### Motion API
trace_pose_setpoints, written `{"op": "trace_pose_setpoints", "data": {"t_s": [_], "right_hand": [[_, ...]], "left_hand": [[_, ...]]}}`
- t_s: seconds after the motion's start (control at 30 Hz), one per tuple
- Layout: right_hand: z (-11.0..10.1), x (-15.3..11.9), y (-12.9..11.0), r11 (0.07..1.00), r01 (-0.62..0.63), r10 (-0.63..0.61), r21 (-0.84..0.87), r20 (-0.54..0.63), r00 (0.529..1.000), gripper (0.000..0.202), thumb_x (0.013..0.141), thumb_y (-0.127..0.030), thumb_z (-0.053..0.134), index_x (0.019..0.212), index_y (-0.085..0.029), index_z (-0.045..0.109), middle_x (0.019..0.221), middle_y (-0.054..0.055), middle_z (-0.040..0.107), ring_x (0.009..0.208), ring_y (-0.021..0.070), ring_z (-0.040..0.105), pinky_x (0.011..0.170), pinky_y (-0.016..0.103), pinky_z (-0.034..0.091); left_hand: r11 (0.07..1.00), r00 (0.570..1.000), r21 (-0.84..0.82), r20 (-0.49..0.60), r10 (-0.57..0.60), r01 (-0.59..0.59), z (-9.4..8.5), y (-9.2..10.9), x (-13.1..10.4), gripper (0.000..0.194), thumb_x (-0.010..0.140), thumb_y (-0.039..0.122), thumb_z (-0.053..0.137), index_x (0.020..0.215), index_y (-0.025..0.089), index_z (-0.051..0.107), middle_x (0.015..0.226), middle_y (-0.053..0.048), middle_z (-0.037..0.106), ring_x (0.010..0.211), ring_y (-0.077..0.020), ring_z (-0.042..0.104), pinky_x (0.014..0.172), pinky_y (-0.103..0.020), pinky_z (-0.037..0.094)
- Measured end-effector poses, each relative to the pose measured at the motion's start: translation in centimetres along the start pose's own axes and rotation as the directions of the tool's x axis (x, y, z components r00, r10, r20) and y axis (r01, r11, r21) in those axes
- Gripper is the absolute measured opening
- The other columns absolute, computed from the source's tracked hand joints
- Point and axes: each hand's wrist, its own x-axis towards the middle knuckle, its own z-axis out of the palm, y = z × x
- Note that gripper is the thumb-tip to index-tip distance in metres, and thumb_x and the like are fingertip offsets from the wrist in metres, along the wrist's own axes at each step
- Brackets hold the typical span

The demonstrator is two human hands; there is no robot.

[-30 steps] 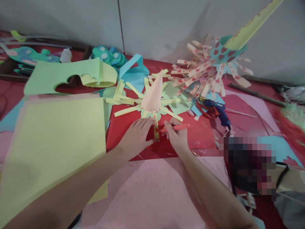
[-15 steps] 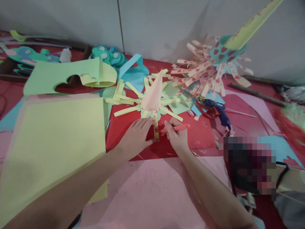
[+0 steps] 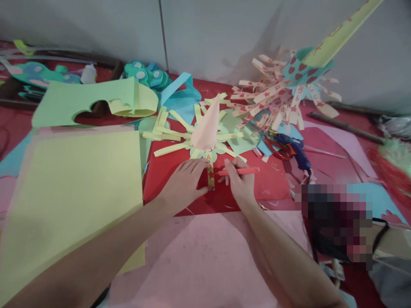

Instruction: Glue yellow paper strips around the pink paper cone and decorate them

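Observation:
A pale pink paper cone [image 3: 207,128] stands on a light green scalloped base, with yellow paper strips radiating from it. One yellow strip [image 3: 211,182] points toward me and carries a red letter A and a red star. My left hand [image 3: 186,182] lies flat, fingers stretched out, its fingertips along the left edge of that strip. In my right hand [image 3: 239,179] is a red marker [image 3: 247,170], gripped between thumb and fingers, its tip just right of the strip near the star. Beneath all this is a red sheet [image 3: 269,184].
Yellow sheets [image 3: 80,184] are stacked on the left, below a green cut-out sheet [image 3: 64,98]. Scissors [image 3: 272,147] and a blue glue gun [image 3: 298,154] lie at right. A fringed paper craft [image 3: 308,72] rises behind them. A glue bottle [image 3: 89,74] stands at back left.
My right hand has shifted slightly right with the marker, drawing its tip a little away from the strip. My left hand has stayed in place.

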Motion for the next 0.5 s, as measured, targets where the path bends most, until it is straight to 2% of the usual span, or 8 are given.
{"op": "trace_pose_setpoints", "data": {"t_s": [0.3, 0.5], "right_hand": [[-0.14, -0.10, 0.21, 0.994, 0.037, -0.032, -0.105, 0.050, 0.998, 0.036, 0.085, -0.037, 0.051, 0.057, -0.022, 0.033, 0.043, -0.009, 0.035, 0.038, 0.0069, 0.041, 0.044, 0.021, 0.043], [0.00, -0.15, 0.25, 0.992, 0.042, -0.040, -0.115, 0.022, 0.999, 0.036, 0.085, -0.036, 0.051, 0.057, -0.022, 0.033, 0.044, -0.009, 0.034, 0.038, 0.0064, 0.041, 0.043, 0.021, 0.043]], "left_hand": [[1.000, 1.000, 0.002, 0.003, -0.002, 0.002, -0.04, 0.11, -0.04, 0.035, 0.074, 0.023, 0.068, 0.104, 0.021, 0.049, 0.126, -0.005, 0.055, 0.119, -0.0227, 0.049, 0.100, -0.041, 0.040], [1.000, 1.000, 0.003, -0.003, 0.006, -0.006, 0.05, 0.06, -0.05, 0.037, 0.074, 0.022, 0.068, 0.106, 0.021, 0.048, 0.126, -0.006, 0.055, 0.119, -0.0226, 0.049, 0.100, -0.040, 0.040]]}}
